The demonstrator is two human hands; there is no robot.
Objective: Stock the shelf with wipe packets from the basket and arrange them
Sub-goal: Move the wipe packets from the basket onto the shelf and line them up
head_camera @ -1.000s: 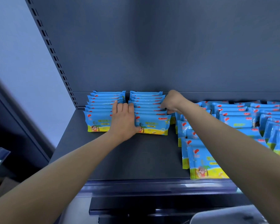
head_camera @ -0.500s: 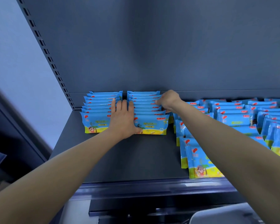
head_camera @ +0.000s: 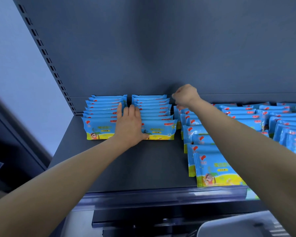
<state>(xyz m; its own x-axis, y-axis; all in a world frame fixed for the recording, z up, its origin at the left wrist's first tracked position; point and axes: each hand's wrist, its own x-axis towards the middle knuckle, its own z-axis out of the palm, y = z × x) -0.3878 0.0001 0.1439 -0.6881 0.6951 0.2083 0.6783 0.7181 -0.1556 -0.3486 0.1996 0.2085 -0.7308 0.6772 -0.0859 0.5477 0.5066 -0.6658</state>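
Blue packets (head_camera: 102,115) under flat left fingers (head_camera: 126,112)

The dark grey shelf (head_camera: 126,168) is carrying blue wipe packets (head_camera: 158,130) standing on edge in front-to-back rows, two neat rows sitting just beside each other at its back left and looser, leaning rows crowding its right side.

open shelf (head_camera: 143,168) floor before the left packet rows (head_camera: 99,124) — right packet rows (head_camera: 243,115) crowd the other side. back panel (head_camera: 161,57) closes the rear.
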